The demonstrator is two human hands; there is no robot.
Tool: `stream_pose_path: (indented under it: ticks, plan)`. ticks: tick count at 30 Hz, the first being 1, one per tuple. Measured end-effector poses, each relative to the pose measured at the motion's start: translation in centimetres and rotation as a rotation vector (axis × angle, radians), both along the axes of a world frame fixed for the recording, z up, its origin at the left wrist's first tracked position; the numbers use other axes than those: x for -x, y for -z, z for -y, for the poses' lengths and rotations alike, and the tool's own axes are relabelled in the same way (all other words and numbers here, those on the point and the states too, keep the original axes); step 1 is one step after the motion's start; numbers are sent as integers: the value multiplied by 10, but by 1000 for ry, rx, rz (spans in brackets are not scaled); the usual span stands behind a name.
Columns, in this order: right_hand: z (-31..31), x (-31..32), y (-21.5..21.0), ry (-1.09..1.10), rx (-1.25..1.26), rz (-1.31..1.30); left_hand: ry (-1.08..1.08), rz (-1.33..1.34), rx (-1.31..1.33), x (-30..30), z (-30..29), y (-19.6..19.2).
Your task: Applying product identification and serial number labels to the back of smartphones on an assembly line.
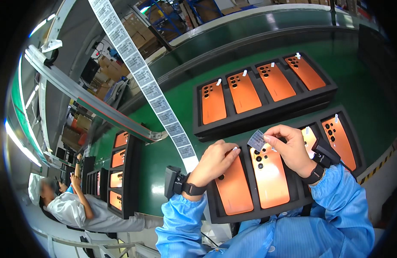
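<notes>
My right hand [293, 148] pinches a small grey printed label [256, 140] between thumb and forefinger. The label hangs over the camera end of a shiny orange phone [271, 182] in the near black foam tray [256, 213]. My left hand [215, 163] is closed above the upper end of the leftmost orange phone [235, 191]. A white tab shows at its fingertips; whether they grip it cannot be made out. Farther right in this tray lie another phone [308, 139], partly hidden by my right hand, and an uncovered one [340, 144].
A long strip of labels [153, 92] slants down to my left hand. Beyond, stacked black trays [263, 109] hold several orange phones on the green work surface [160, 198]. At left stand another phone tray [129, 172], a metal post [99, 109] and a person in white [84, 210].
</notes>
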State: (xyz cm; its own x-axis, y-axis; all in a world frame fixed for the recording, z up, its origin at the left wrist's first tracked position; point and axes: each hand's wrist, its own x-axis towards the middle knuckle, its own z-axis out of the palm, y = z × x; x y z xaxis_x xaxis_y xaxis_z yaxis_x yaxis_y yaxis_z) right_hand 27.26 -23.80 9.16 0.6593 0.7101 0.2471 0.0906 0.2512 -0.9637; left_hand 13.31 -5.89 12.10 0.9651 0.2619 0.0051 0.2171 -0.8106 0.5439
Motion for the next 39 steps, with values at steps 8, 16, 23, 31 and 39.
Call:
stream_pose_path:
  ticks: [8,16,23,31,39]
  plan:
    - [1,1,-1,21,41,95,-66,171,49,2,5,28]
    - [-4,3,1,84,-74,315,38,479,-604,9,20,48]
    - [1,6,0,42,52,280,108,519,-458,31,21,50]
    - [0,5,14,-58,113,161,310,502,-509,83,56,21]
    - [-11,31,9,-288,238,432,469,454,-587,126,113,-2]
